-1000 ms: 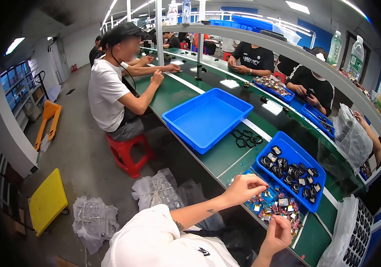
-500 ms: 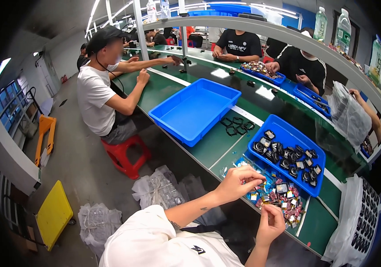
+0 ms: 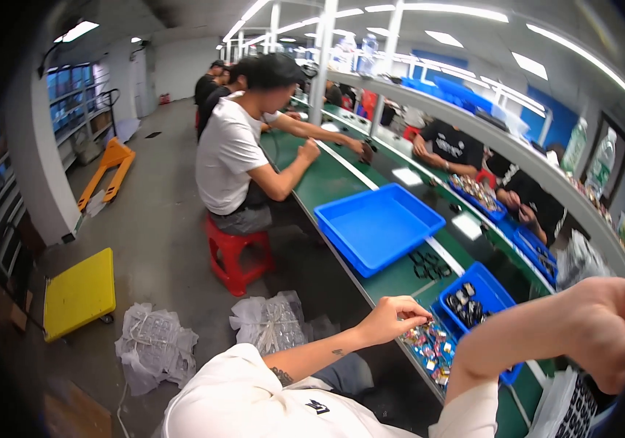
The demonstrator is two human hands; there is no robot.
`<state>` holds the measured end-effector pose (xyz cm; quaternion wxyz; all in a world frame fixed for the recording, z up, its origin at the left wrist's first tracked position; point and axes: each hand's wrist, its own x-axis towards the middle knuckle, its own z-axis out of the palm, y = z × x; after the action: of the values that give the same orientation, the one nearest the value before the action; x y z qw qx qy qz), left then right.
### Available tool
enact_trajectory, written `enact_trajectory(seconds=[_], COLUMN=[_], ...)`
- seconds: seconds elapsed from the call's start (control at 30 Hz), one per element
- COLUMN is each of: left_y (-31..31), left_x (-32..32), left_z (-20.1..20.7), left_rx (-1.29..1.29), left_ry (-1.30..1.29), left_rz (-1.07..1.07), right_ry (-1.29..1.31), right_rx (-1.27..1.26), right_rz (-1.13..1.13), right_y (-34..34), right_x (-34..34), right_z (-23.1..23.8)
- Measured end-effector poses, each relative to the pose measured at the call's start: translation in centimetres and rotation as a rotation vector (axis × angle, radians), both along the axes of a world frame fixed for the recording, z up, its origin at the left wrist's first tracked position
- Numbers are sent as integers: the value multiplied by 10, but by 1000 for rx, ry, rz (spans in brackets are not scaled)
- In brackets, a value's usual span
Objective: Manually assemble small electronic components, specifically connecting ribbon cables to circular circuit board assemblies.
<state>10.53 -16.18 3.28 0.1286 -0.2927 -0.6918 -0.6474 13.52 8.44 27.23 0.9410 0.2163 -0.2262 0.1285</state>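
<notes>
1. At the near right end of the green tabletop [image 3: 341, 182], my left hand [image 3: 392, 320] hovers just over a pile of small colourful parts [image 3: 429, 349]. Its fingertips are drawn together in a pinch. I cannot tell whether a piece sits between them.
2. My right hand [image 3: 611, 332] is raised close to the camera at the right edge, well above the tabletop. Its fingers are curled inward, and I cannot tell whether they grip anything.
3. I judge that I am in the middle of picking pieces out of the pile. The pieces lie jumbled and touching, so lifting one calls for a fine fingertip pinch and a steady wrist.
4. Just beyond the pile is a small blue tray [image 3: 489, 271] with dark parts [image 3: 465, 305] gathered in its near left corner.
5. Farther left along the tabletop, a few black rings [image 3: 429, 264] lie loose. Beyond them is a large blue tray [image 3: 382, 230] with nothing in it that I can see.
6. A co-worker in a white shirt [image 3: 228, 153] sits on a red stool [image 3: 236, 252] farther down my side, with both hands on the tabletop. More people sit across the line on the far right.
7. On the floor to my left lie clear plastic bags [image 3: 268, 325]. Farther left are a yellow cart [image 3: 79, 292] and an orange pallet jack [image 3: 108, 171].
</notes>
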Motion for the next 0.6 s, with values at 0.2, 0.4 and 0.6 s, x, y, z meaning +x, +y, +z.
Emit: enact_trajectory(seconds=[0.2,0.4,0.6], left_y=[-26,-26,28], left_x=[-12,-22,-19], left_z=[15,4,8], left_rx=[30,207,240], left_ry=[50,-59,-223], left_rz=[135,98,-295], right_ry=[-459,-765,-1381], right_rx=[191,253,169], right_rz=[543,834,502], right_y=[-252,-201,-80], right_x=[-81,-45,12], right_z=[118,-6,-144])
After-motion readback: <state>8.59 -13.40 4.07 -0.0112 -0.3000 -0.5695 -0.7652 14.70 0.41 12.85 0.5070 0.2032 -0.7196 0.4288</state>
